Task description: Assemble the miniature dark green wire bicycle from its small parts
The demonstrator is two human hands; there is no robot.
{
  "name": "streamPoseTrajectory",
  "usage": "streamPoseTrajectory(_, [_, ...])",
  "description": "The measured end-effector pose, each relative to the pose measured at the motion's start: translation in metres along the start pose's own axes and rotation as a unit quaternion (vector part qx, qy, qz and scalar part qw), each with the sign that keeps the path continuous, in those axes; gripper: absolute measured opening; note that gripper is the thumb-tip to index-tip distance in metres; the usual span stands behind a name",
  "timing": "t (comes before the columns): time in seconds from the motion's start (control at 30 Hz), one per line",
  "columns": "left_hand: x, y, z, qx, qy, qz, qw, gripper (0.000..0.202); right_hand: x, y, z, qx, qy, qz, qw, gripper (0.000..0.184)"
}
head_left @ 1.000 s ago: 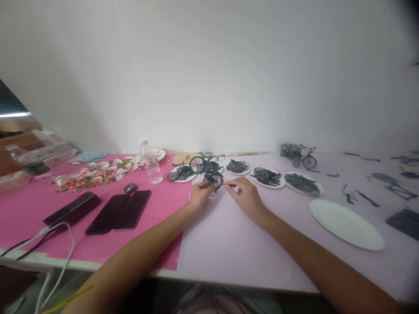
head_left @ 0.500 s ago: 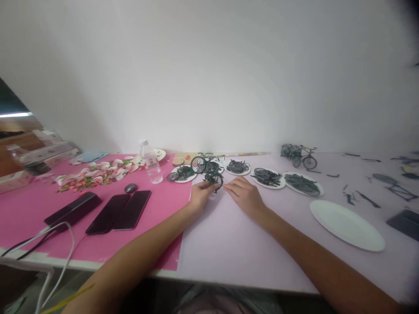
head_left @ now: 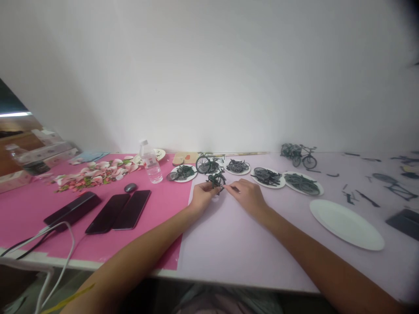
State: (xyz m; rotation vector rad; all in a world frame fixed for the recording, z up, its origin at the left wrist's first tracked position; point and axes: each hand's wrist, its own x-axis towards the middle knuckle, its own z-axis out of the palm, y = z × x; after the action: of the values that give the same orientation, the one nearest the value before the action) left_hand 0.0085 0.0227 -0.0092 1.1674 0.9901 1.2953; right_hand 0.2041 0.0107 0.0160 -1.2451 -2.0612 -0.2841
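Note:
Above the middle of the table I hold a dark green model bicycle point(head_left: 217, 179) in my left hand point(head_left: 203, 194), thumb and fingers closed on its near wheel. Its other wheel points away from me, toward the plates. My right hand point(head_left: 249, 195) is at the right side of the near wheel, thumb and index finger pinched together at its edge. Whatever lies between those fingertips is too small to make out. Just behind the hands, a plate of bicycle wheels point(head_left: 238, 166) and a plate of dark parts point(head_left: 182, 173) stand on the table.
Two more parts plates point(head_left: 268, 178) point(head_left: 303, 184) lie to the right, near a bare white oval plate point(head_left: 347, 224). Behind them stands an assembled model bicycle point(head_left: 307, 158). Loose parts point(head_left: 368, 199) lie far right. Leftward are a water bottle point(head_left: 151, 162), phones point(head_left: 132, 210) and pink petals point(head_left: 98, 172).
The model bicycle has turned slightly and shifted a little to the right in my left hand. My right hand's fingertips stay close beside the near wheel.

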Motion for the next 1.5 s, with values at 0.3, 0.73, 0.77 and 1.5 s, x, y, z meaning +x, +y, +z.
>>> streamPoseTrajectory(0.3, [0.001,-0.003,0.0,0.016,-0.009,0.014,1.0,0.039,0.001,-0.011,-0.011,0.011,-0.087,0.046,0.995,0.023])
streamPoseTrajectory(0.73, [0.001,0.002,0.0,0.009,0.013,0.028,0.999,0.031,0.0,-0.012,-0.01,0.084,-0.13,0.063,0.986,0.004])
streamPoseTrajectory(0.77, [0.001,0.001,-0.001,0.007,0.013,0.028,1.0,0.03,0.0,-0.012,-0.011,0.079,-0.131,0.061,0.986,0.004])
streamPoseTrajectory(1.5, [0.001,0.002,-0.001,0.012,0.019,0.012,1.0,0.032,-0.004,-0.014,-0.013,0.119,-0.141,0.087,0.979,0.009])
